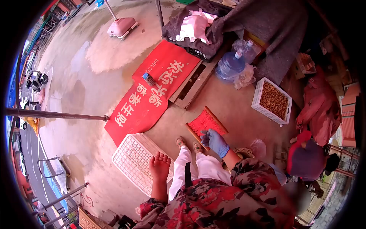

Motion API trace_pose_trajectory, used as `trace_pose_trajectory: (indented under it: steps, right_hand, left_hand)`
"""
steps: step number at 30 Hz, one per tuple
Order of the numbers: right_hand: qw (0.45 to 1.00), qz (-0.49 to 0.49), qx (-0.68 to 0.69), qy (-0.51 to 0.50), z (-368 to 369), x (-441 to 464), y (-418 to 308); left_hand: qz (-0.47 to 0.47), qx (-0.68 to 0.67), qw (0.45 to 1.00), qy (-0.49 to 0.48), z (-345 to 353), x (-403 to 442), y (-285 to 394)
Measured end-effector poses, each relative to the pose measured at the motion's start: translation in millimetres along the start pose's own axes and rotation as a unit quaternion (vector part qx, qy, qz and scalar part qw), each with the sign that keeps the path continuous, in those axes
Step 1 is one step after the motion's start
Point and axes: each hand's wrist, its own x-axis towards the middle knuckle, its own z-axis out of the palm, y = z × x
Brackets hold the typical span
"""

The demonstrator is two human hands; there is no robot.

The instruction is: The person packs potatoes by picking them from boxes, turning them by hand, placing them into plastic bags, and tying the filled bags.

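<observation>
One gloved hand (215, 142), stool (206, 123) contact unclear.

Here's the concrete floor (95, 91), damp in patches, and the red mat (152, 49) lies flat across it. Wooden pallet (186, 101) hugging the mat's right side, water jugs (230, 66) farther right of the mat. White crate (145, 164) at the mat's near end! Right of the mat, a red stool (204, 122), then a white basket (267, 113) full of brown pieces.
</observation>
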Motion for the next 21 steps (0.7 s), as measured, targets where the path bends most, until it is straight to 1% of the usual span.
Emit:
trace_pose_trajectory:
  steps: [2, 4, 7, 8, 11, 14, 16, 18, 21]
  right_hand:
    - [0.999, 0.009, -0.010, 0.031, 7.7, 11.4, 2.9]
    - [0.999, 0.016, -0.010, 0.051, 24.7, 26.8, 1.6]
    - [0.999, 0.024, -0.025, 0.002, 32.6, 54.8, 6.9]
    - [0.998, 0.048, -0.033, -0.009, 37.9, 66.4, 7.0]
    - [0.998, 0.067, 0.005, 0.003, 84.2, 77.3, 2.8]
    - [0.999, 0.052, -0.010, 0.006, 104.0, 86.5, 0.9]
    - [0.999, 0.035, -0.030, -0.003, 106.7, 92.8, -1.5]
    - [0.997, 0.052, -0.050, -0.014, 95.0, 109.2, 3.8]
    - [0.996, 0.051, -0.073, -0.008, 87.9, 110.6, -2.2]
  left_hand:
    - [-0.024, -0.009, 1.000, 0.008, -3.6, 11.1, 2.0]
    - [-0.051, -0.025, 0.998, -0.010, 2.5, 30.3, 14.4]
    - [-0.073, -0.007, 0.996, -0.042, 17.8, 60.3, 36.1]
    - [-0.075, -0.015, 0.994, -0.080, 17.2, 73.7, 44.2]
    - [-0.017, 0.013, 0.998, -0.051, 41.3, 92.4, 67.9]
    - [-0.008, 0.005, 0.998, -0.058, 50.0, 105.6, 89.9]
    - [-0.022, 0.014, 0.998, -0.055, 47.0, 115.8, 101.8]
    - [-0.044, 0.010, 0.997, -0.065, 49.9, 127.2, 105.0]
    - [-0.072, 0.008, 0.996, -0.055, 54.2, 143.7, 103.0]
